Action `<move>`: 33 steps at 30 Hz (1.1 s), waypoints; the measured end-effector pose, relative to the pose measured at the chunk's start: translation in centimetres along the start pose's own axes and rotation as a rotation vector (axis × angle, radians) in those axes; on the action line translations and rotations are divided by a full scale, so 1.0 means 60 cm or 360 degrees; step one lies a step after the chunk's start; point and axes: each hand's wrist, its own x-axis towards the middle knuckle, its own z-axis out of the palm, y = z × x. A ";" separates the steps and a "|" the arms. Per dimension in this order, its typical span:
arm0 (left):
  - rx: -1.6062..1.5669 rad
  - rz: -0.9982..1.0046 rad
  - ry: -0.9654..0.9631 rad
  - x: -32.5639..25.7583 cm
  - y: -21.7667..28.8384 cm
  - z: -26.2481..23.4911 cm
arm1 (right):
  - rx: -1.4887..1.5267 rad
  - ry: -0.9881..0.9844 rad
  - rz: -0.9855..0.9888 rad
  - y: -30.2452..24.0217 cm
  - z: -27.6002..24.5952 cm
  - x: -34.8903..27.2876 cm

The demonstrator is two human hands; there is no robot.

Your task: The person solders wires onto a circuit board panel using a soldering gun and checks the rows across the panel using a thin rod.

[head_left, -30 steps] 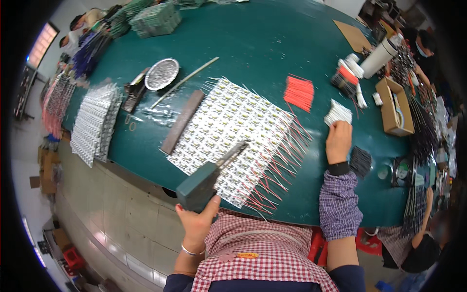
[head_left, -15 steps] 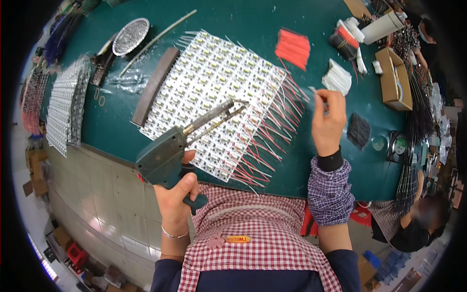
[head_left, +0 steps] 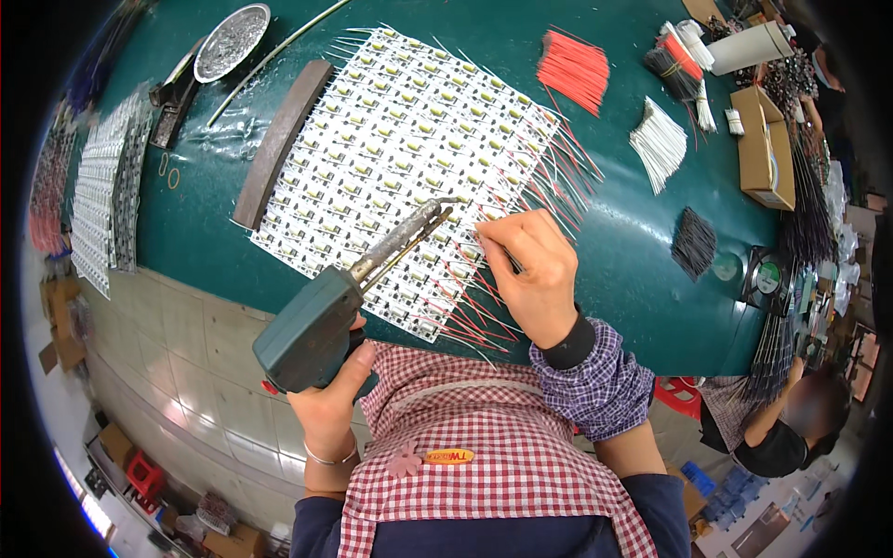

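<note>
A dark green soldering gun (head_left: 307, 327) is gripped in my left hand (head_left: 327, 402), its long metal barrel pointing up and right. The tip hovers over or touches a white panel of small circuit boards (head_left: 372, 177); which one, I cannot tell. Just right of that tip, my right hand (head_left: 538, 272) is pinched at the panel, on a thin white wire mostly hidden by the fingers. Red and white wires (head_left: 479, 312) stick out from the panel's right and lower-right edge, partly behind my right hand. A dark bar (head_left: 284, 144) lies along the panel's left side.
Bundles of red wires (head_left: 572, 73), white wires (head_left: 659, 144) and black wires (head_left: 694, 244) lie to the right. A cardboard box (head_left: 767, 153) stands beyond them. At the far left are a metal dish (head_left: 233, 42) and stacked panels (head_left: 102, 191). Another person (head_left: 781, 428) sits at right.
My right hand has moved left and down from beside the white wires to the panel, near the soldering tip. The soldering gun has shifted slightly left and down.
</note>
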 end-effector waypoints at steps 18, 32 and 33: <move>0.0547 0.0287 -0.0175 0.000 -0.009 0.005 | -0.0237 -0.0133 -0.0209 -0.009 0.006 -0.013; 0.0616 0.0364 -0.0258 0.007 -0.008 0.010 | -0.0247 -0.0156 -0.0192 -0.008 0.003 -0.012; 0.0625 0.0344 -0.0271 0.007 -0.006 0.009 | -0.0247 -0.0156 -0.0191 -0.009 0.003 -0.012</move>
